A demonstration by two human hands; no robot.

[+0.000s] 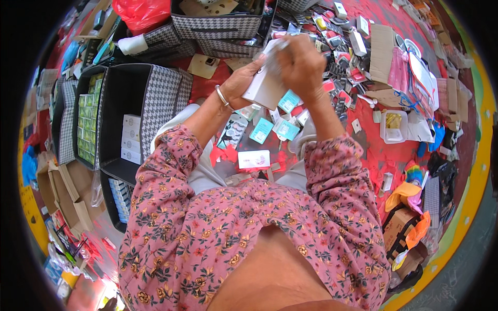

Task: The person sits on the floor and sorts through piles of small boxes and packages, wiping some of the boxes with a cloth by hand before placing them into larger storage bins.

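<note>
At the white box (262, 89), the right hand (304, 63) blurs, grip unclear.

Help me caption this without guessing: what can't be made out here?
All in the head view:
Right hand: fingertips blurred, so its grip is unclear.
White box in the left hand: far end partly behind the blurred right hand.
Red bag: cut off by the top edge.
Teal packets: print too small.

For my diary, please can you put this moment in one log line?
left hand: holds white carton | right hand: blurred, at carton's upper end | lying below: teal packets
</note>
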